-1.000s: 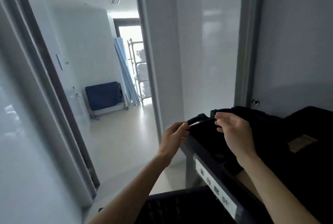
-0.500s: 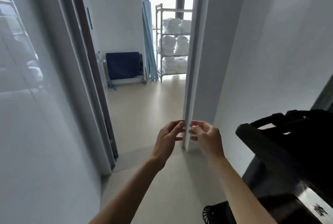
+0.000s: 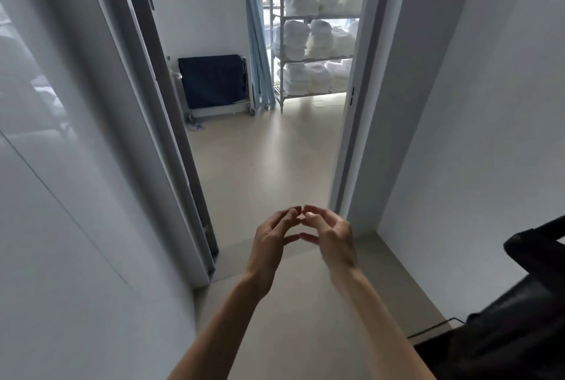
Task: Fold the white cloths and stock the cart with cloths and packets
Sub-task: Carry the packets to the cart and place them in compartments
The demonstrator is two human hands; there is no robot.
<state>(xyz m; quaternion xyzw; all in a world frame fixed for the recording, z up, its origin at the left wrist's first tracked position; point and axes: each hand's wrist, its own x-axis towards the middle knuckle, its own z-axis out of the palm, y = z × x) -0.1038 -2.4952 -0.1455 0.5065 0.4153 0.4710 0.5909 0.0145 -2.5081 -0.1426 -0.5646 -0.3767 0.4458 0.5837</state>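
Observation:
My left hand and my right hand hang side by side in front of me over the beige floor, fingers loosely curved, fingertips nearly touching, holding nothing. The black cart is at the lower right edge, behind and to the right of my right arm. Stacks of folded white cloths fill a metal shelf rack in the room beyond the doorway, well ahead of my hands.
A doorway opens ahead between a dark door frame on the left and a white wall corner on the right. A dark blue folded cot on wheels stands against the far wall. Light blue panels lean beside the rack.
My hands let go of the black cart's bag rim and came together in front of me. The view turned left toward the doorway, and the cart slid off to the lower right.

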